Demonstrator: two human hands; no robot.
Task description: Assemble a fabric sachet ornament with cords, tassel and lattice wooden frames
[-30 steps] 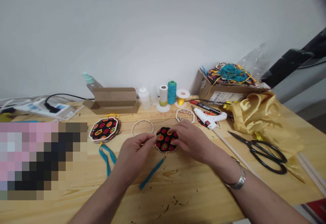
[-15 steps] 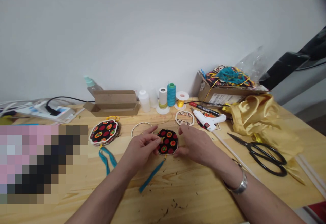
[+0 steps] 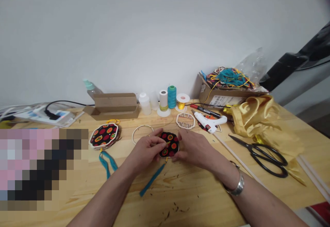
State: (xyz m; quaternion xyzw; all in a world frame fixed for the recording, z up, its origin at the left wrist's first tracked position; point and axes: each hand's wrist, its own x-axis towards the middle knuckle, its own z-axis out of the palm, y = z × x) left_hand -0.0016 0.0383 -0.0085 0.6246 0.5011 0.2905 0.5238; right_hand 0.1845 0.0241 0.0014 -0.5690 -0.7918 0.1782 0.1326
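A black fabric-covered ornament (image 3: 173, 147) with red and orange flower prints and a pale rim lies in front of me, its blue tassel (image 3: 152, 179) trailing to the lower left. My left hand (image 3: 148, 151) is closed in a pinch over the ornament's face. Between its thumb and forefinger shows a small gold-coloured piece (image 3: 168, 143), too small to name. On the ornament's right edge, my right hand (image 3: 193, 148) has thumb and fingers closed around the rim. Just behind my left hand is a thin pale ring (image 3: 134, 130), partly covered by the fingers.
Stacked similar ornaments (image 3: 104, 134) lie at left. Behind are an open cardboard box (image 3: 116, 111), a teal thread spool (image 3: 172, 97) and a lattice frame (image 3: 186, 121). A white glue gun (image 3: 211, 122), black scissors (image 3: 269, 158), gold cloth (image 3: 255, 117) and a full carton (image 3: 224, 99) occupy the right.
My right hand has come in closer on the ornament's right edge. My left fingers, with the small gold piece, have shifted slightly right across its face. The camera view moved a little.
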